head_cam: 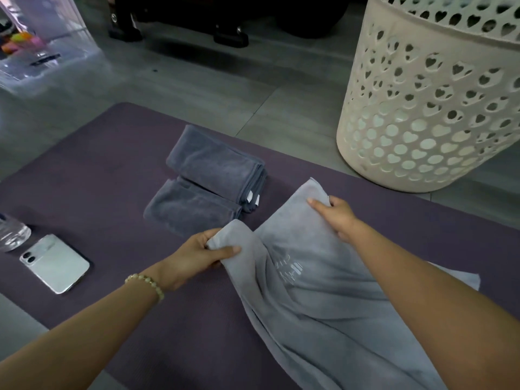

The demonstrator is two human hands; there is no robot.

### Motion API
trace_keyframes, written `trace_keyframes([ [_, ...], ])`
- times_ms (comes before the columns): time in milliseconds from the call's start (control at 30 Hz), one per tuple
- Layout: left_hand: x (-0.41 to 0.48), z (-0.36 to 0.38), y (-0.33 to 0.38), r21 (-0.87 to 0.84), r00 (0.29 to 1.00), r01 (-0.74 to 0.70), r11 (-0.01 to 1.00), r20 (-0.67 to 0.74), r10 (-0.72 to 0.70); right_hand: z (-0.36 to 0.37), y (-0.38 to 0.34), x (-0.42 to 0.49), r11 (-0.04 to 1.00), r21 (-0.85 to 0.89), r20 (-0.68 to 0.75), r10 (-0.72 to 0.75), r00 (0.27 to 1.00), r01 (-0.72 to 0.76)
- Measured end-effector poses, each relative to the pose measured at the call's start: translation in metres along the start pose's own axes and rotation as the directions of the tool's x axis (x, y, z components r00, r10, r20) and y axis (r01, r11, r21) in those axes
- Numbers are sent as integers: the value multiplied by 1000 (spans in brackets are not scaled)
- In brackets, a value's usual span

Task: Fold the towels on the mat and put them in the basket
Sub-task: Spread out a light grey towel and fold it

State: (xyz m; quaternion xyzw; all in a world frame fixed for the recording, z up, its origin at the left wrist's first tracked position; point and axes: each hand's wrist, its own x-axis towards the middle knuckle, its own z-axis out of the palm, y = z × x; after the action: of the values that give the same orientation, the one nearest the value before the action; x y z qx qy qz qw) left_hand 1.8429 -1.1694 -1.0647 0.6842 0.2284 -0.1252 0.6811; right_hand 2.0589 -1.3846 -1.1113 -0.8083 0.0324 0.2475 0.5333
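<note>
Light grey towel [309, 291] is lying unfolded on the purple mat [112, 175], right of centre, with its near end running out of the bottom of the view. A faint pale print is showing mid-cloth.

Left to right:

Far left of the mat: a clear vessel [12, 232], cut off by the frame, and a white phone [55, 263] lying just beside it. Both are sitting well apart from the work.

Mid-mat: dark grey towels, already folded, are sitting in two bundles that touch, the far bundle [213, 161] and the near bundle [191, 205]. Neither is in the basket yet.

Left hand [194, 254] is gripping a bunched-up left part of the towel, fingers [228, 250] curled round the wad, just beside the near bundle. Can't tell if it's the true corner.

Right hand [337, 215] is pinching the far corner, index finger lying on top and the rest curling at the edge.

Far right: white basket [422, 108] with heart cut-outs is standing on the floor just off the mat.

Handling, my read: thin, light, fully limp cloth that's sagging and creasing between the hands. It isn't fragile and probably isn't sliding much on the mat. It's asking for corner grips with tension along the edge, since mid-cloth grabs just bunch it. The left grip is looking too wadded, so I'd be re-taking it at the corner before folding. Risk: the dragged cloth nudging the folded bundles.
</note>
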Motion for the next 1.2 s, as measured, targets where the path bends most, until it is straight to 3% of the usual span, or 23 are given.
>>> trace_keyframes([
  [133,9,17,25,-185,996,-66,981,-75,53,-48,-26,-26,995,50,-49,-88,995,90],
  [267,12,48,73,-260,977,-188,947,-150,153,-116,-58,-68,979,61,-243,-173,954,193],
  [500,3,86,202,-123,868,-458,880,-273,414,-242,-135,-166,907,50,-556,-323,766,418],
  [667,-13,83,287,-32,769,-582,813,-347,537,-289,-170,-230,850,-19,-631,-419,653,526],
  [800,-37,85,330,3,719,-643,766,-341,605,-300,-186,-259,805,-55,-621,-491,611,591],
  [900,-59,95,351,39,739,-645,763,-223,636,-296,-198,-274,767,-33,-569,-541,619,641],
  [1067,-95,113,376,-94,797,-593,800,78,599,-290,-217,-297,736,204,-388,-545,743,646],
  [1200,-90,118,372,-202,826,-477,855,229,515,-292,-215,-297,749,385,-245,-480,842,539],
])
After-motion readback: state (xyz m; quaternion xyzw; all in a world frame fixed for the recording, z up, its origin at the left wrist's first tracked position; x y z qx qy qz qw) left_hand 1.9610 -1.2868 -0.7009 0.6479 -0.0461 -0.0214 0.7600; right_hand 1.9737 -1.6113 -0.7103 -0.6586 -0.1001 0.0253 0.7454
